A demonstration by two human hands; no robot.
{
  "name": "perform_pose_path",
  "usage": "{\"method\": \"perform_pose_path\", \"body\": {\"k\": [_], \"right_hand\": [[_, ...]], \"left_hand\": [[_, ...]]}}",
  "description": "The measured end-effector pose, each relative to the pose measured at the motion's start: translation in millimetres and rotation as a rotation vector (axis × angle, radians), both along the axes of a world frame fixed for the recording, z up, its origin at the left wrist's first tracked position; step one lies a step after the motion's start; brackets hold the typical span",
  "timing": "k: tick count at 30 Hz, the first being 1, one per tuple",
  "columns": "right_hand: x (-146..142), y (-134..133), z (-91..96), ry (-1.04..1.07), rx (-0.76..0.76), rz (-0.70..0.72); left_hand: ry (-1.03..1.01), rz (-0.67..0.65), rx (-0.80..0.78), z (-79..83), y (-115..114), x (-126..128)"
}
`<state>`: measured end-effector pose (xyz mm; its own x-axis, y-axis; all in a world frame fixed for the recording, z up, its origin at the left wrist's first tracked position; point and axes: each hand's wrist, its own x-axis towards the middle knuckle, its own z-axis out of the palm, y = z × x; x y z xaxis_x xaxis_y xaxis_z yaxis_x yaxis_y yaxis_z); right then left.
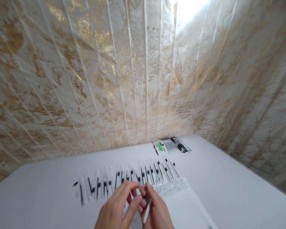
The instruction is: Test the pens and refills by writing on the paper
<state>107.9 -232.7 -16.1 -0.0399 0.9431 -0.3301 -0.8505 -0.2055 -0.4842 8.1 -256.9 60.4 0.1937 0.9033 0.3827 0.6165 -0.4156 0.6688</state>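
My right hand is closed around a slim pen with a pale barrel, which slants down toward the bottom edge. My left hand curls in from the other side, its fingertips meeting the right fingertips at the pen's upper end. Whatever the left fingers pinch there is too small and hidden to make out. Under and beside the hands lies a sheet of paper with dense dark writing along its top. Just beyond, a long row of pen parts shows clear tubes, thin black rods and small black caps.
Farther back on the white table sits a group of pens, with a bright green piece beside it. A lone black cap lies at the row's left end. A gold-patterned, shiny curtain hangs behind the table.
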Motion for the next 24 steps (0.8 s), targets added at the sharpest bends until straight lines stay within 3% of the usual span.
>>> {"method": "perform_pose_path", "body": {"k": [4, 8, 12, 17, 20, 24], "right_hand": [[-9, -5, -3.3, 0.046, -0.104, -0.001], [-11, -9, 1.7, 0.060, -0.147, 0.137], [-5, -7, 10.9, 0.050, -0.112, 0.257], [14, 1, 30.0, -0.023, -0.034, 0.280], [27, 4, 41.6, -0.063, 0.043, 0.187], [35, 4, 50.0, -0.173, 0.193, 0.068]], "left_hand": [[0.082, -0.039, -0.039, -5.4, 7, -7], [0.157, -0.068, -0.052, -18.1, 12, -8], [0.088, -0.034, -0.071, -17.7, 15, -12], [-0.300, 0.052, -0.227, -9.8, 24, -21], [-0.644, 0.026, -0.343, -6.4, 27, -21], [-0.934, 0.000, -0.490, 0.1, 25, -16]]}}
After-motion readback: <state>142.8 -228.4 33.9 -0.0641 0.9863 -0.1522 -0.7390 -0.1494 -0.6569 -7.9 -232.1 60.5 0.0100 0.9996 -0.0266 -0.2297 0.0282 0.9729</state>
